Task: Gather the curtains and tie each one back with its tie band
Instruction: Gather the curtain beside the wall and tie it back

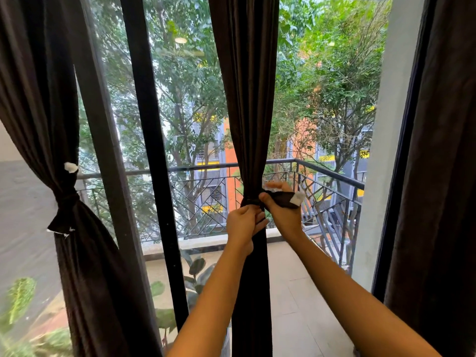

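Observation:
A dark brown middle curtain (247,99) hangs gathered into a narrow column in front of the window. A dark tie band (280,198) with a white patch at its end wraps it at waist height. My right hand (279,210) pinches the band's free end, which sticks out to the right. My left hand (243,222) grips the band's other end against the curtain's front. The left curtain (51,99) is cinched by its own knotted tie band (65,202), with a white tuft above it. A third curtain (443,176) hangs loose at the right.
Black window frame posts (152,150) stand between the left and middle curtains. Beyond the glass is a tiled balcony with a black metal railing (334,173), potted plants (195,269) at lower left, trees and buildings outside. A white pillar (381,150) stands right of the opening.

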### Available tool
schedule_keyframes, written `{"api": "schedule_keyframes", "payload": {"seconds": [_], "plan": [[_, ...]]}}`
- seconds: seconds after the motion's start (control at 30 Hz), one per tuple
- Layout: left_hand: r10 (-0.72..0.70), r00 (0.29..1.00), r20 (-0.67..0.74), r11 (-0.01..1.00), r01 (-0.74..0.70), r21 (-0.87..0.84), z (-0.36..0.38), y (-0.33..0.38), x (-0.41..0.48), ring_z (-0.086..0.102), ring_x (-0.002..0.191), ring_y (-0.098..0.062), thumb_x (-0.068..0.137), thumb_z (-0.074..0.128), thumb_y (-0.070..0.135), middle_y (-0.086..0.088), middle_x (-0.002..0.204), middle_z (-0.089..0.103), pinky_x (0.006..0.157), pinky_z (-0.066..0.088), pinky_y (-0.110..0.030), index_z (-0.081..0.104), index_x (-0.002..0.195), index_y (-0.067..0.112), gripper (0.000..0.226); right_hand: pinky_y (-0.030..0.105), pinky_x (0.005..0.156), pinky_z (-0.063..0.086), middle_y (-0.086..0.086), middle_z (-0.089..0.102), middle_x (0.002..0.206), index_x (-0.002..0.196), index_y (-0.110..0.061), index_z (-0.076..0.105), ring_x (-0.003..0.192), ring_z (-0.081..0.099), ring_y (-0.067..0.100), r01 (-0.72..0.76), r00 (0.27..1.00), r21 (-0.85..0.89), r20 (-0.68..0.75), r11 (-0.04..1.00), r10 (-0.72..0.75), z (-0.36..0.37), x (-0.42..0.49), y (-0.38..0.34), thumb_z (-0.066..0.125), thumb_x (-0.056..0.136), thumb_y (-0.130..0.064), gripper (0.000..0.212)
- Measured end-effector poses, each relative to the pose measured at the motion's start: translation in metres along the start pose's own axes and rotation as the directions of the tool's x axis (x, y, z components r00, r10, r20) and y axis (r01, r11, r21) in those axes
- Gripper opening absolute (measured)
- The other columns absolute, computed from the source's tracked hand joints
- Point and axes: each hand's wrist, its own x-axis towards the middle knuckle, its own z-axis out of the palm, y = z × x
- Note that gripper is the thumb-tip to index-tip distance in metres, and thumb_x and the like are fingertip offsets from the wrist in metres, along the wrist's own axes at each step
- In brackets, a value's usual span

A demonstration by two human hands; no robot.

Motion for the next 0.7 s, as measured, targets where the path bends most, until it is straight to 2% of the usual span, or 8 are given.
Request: {"api": "schedule_keyframes", "payload": {"seconds": [0.1,0.2,0.27,0.33,0.47,0.53,0.63,0.7], "plan": [[-0.053,0.997,0.047,0.993,0.057,-0.101,0.001,0.003,0.003,0.063,0.059,-0.017,0.092,0.052,-0.001,-0.008,0.059,0.061,0.069,0.060,-0.031,0.060,0.073,0.003,0.021,0.012,0.071,0.050,0.000,0.064,0.078,0.080,-0.010,0.061,0.071,0.063,-0.005,-0.011,0.993,0.076,-0.115,0.997,0.020,0.007,-0.008,-0.005,0.067,0.082,0.001,0.013],[-0.096,0.990,0.104,0.979,0.113,-0.170,0.001,0.012,0.003,0.062,0.056,-0.014,0.096,0.048,0.001,-0.008,0.060,0.061,0.060,0.059,-0.027,0.058,0.081,0.001,0.018,0.009,0.063,0.049,-0.001,0.066,0.073,0.074,-0.012,0.064,0.064,0.063,-0.006,-0.047,0.986,0.126,-0.151,0.991,0.066,0.010,-0.012,-0.008,0.071,0.080,-0.003,0.013],[-0.119,0.986,0.114,0.972,0.139,-0.189,0.001,0.017,0.005,0.065,0.055,-0.014,0.096,0.049,0.000,-0.008,0.058,0.065,0.057,0.059,-0.027,0.058,0.083,0.000,0.016,0.015,0.064,0.052,0.002,0.069,0.076,0.077,-0.014,0.067,0.068,0.066,0.001,-0.111,0.983,0.122,-0.133,0.986,0.127,0.009,-0.010,-0.007,0.074,0.080,-0.013,0.007],[-0.119,0.986,0.119,0.973,0.140,-0.186,0.000,0.019,0.005,0.066,0.050,-0.011,0.094,0.052,0.000,-0.005,0.053,0.066,0.057,0.059,-0.026,0.059,0.081,-0.002,0.015,0.021,0.065,0.053,0.005,0.071,0.080,0.084,-0.009,0.070,0.073,0.068,0.009,-0.184,0.975,0.088,-0.110,0.979,0.193,0.007,-0.006,-0.006,0.076,0.078,-0.021,0.014],[-0.102,0.979,0.174,0.970,0.136,-0.201,-0.005,0.019,0.005,0.068,0.070,-0.018,0.091,0.056,-0.001,-0.009,0.071,0.070,0.069,0.059,-0.030,0.061,0.080,-0.003,0.012,0.012,0.059,0.049,-0.002,0.069,0.075,0.084,-0.008,0.071,0.063,0.064,-0.004,-0.227,0.972,0.057,-0.050,0.972,0.230,0.003,0.005,-0.013,0.075,0.079,-0.015,0.010],[-0.125,0.977,0.174,0.971,0.157,-0.182,-0.007,0.021,0.007,0.065,0.074,-0.021,0.089,0.058,-0.002,-0.009,0.070,0.069,0.067,0.059,-0.031,0.061,0.078,-0.002,0.012,0.007,0.056,0.047,-0.002,0.068,0.075,0.086,-0.005,0.070,0.060,0.063,-0.007,-0.219,0.975,0.040,-0.026,0.975,0.220,-0.001,0.011,-0.016,0.074,0.079,-0.011,0.009],[-0.158,0.975,0.158,0.978,0.177,-0.110,-0.011,0.025,0.010,0.063,0.073,-0.022,0.086,0.062,-0.006,-0.013,0.073,0.065,0.067,0.059,-0.034,0.060,0.074,-0.003,0.012,0.010,0.055,0.048,0.004,0.069,0.082,0.091,-0.005,0.070,0.070,0.065,0.005,-0.255,0.967,0.039,-0.006,0.966,0.255,-0.007,0.019,-0.013,0.075,0.079,-0.013,0.015],[-0.138,0.983,0.120,0.987,0.146,-0.061,-0.014,0.023,0.012,0.064,0.071,-0.021,0.084,0.063,-0.007,-0.014,0.077,0.064,0.066,0.060,-0.032,0.061,0.073,-0.003,0.012,0.013,0.050,0.047,0.005,0.068,0.078,0.089,-0.007,0.069,0.066,0.063,0.009,-0.293,0.956,0.047,0.022,0.955,0.292,-0.009,0.019,-0.008,0.075,0.079,-0.014,0.013]]}}
